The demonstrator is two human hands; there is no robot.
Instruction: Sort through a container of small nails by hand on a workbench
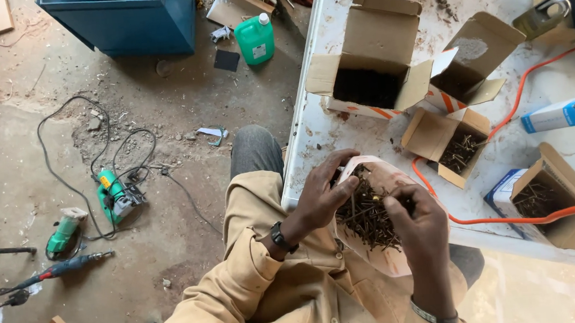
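Screws (368, 215) sorted from a bag (377, 175), mouth held wide by left hand (321, 196).
Right hand (419, 223), at five o'clock, pinches screws; single picks are advised.

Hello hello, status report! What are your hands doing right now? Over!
Left hand gripping rim of clear plastic bag of dark screws. Right hand picking among them. Open cardboard boxes and orange cable on white table beyond, not blocking.
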